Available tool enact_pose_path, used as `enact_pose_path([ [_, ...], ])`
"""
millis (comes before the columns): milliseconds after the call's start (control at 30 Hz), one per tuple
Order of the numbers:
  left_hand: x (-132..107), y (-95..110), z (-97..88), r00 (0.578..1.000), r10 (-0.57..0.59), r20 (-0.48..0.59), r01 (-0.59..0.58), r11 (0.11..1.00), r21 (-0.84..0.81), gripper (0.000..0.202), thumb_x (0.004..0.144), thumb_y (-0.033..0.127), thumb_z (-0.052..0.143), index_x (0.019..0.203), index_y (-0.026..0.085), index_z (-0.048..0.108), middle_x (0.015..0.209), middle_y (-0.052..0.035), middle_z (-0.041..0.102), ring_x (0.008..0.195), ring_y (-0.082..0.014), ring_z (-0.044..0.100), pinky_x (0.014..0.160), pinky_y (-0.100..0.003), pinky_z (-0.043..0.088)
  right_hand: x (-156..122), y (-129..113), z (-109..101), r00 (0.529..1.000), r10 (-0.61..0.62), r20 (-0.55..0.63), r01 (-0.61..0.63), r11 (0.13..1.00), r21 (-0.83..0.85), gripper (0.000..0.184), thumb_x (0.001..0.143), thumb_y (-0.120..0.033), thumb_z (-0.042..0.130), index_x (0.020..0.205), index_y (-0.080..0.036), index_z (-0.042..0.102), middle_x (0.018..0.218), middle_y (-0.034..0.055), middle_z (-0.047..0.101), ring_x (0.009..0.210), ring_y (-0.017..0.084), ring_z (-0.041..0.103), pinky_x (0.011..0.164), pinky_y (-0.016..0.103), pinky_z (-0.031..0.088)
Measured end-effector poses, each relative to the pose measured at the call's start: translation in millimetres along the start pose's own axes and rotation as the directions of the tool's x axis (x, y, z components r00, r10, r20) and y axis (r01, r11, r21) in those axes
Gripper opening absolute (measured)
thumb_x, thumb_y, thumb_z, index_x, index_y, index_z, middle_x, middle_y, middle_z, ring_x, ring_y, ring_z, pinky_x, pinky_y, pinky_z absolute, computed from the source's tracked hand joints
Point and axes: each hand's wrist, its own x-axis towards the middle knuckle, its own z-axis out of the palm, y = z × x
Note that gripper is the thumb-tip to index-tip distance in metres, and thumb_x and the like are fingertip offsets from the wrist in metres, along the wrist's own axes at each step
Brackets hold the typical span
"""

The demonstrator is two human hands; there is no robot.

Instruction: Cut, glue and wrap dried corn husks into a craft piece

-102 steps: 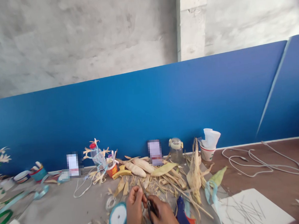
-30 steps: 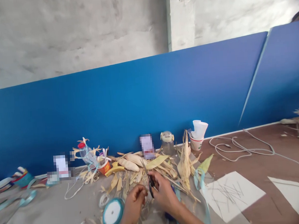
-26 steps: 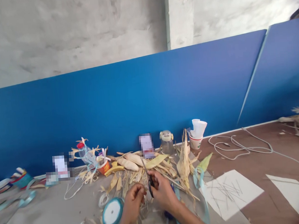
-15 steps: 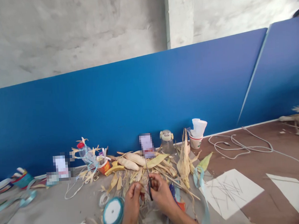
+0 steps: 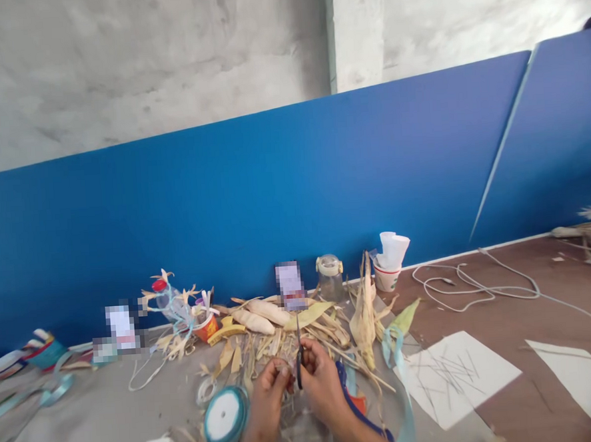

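Note:
My right hand [image 5: 321, 383] is closed around the dark handles of a pair of scissors [image 5: 299, 364], whose thin blades point up and away from me. Just left of the scissors, my left hand [image 5: 267, 399] has its thumb and fingertips pinched together; what lies between them is too small to make out. Both hands are close together above scraps of dried corn husk [image 5: 270, 346]. Beside my left wrist lies a spool of teal ribbon [image 5: 223, 419]. A dark blue curved tool [image 5: 354, 404] with an orange-red part is partly hidden by my right forearm.
Corn cobs or husk bundles [image 5: 254, 320], a standing dried husk [image 5: 364, 317], a lidded jar [image 5: 330, 279] and a paper cup [image 5: 388, 279] line the blue partition [image 5: 274, 202]. Right are paper with thin sticks [image 5: 458, 378] and a white cable [image 5: 480, 290]. A ribbon-wrapped bottle [image 5: 167, 302] stands left.
The scissors and my right hand have shifted slightly right, and the blades are more upright. My left hand has moved a little right with its fingers still pinched. More of the blue tool shows.

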Motion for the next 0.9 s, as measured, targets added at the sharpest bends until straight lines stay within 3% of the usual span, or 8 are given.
enact_pose_path([
  [233, -1, 5, -0.1, 1.000, -0.007, 0.014, 0.007, 1.000, -0.006, 0.040, 0.074, 0.057, 0.063, 0.064, 0.018, 0.055, 0.060, 0.0014, 0.052, 0.060, -0.0155, 0.047, 0.061, -0.027, 0.037, 2, 2, 0, 0.999, 0.033, -0.035, -0.033, 0.999, 0.019, 0.035, 0.068, -0.030, 0.067, 0.099, -0.016, 0.061, 0.061, -0.0015, 0.062, 0.055, 0.016, 0.059, 0.053, 0.026, 0.050],
  [367, 0, 5, 2.3, 0.997, -0.046, -0.056, 0.044, 0.998, -0.049, 0.039, 0.070, 0.055, 0.068, 0.064, 0.018, 0.057, 0.057, 0.0019, 0.053, 0.057, -0.0141, 0.047, 0.060, -0.026, 0.038, 3, -1, 0, 0.998, 0.043, -0.046, -0.040, 0.998, 0.046, 0.034, 0.067, -0.028, 0.066, 0.098, -0.016, 0.061, 0.063, -0.0003, 0.064, 0.054, 0.015, 0.058, 0.054, 0.027, 0.051],
  [500, 1, 10, -0.2, 0.982, -0.086, -0.170, 0.056, 0.983, -0.177, 0.037, 0.064, 0.052, 0.073, 0.063, 0.018, 0.057, 0.053, 0.0035, 0.051, 0.053, -0.0123, 0.047, 0.060, -0.025, 0.040, 6, -6, -2, 0.998, -0.015, -0.059, 0.018, 0.999, 0.050, 0.029, 0.066, -0.027, 0.064, 0.093, -0.018, 0.062, 0.071, 0.0024, 0.067, 0.063, 0.017, 0.062, 0.065, 0.030, 0.054],
  [733, 5, 12, -9.3, 0.956, -0.054, -0.289, -0.021, 0.968, -0.249, 0.031, 0.067, 0.045, 0.073, 0.064, 0.020, 0.056, 0.052, 0.0049, 0.049, 0.050, -0.0118, 0.044, 0.062, -0.028, 0.043, -4, -2, -4, 0.986, -0.009, 0.166, 0.023, 0.996, -0.081, 0.037, 0.066, -0.017, 0.057, 0.103, -0.017, 0.061, 0.089, 0.0061, 0.069, 0.082, 0.021, 0.065, 0.083, 0.034, 0.051],
  [900, 4, 16, -8.9, 0.947, -0.069, -0.314, -0.024, 0.959, -0.284, 0.031, 0.066, 0.046, 0.072, 0.066, 0.020, 0.054, 0.055, 0.0045, 0.049, 0.050, -0.0124, 0.044, 0.057, -0.028, 0.042, -15, 0, -4, 0.950, 0.024, 0.312, 0.097, 0.925, -0.367, 0.040, 0.067, -0.013, 0.053, 0.106, -0.016, 0.061, 0.080, 0.0030, 0.068, 0.073, 0.019, 0.063, 0.071, 0.028, 0.049],
])
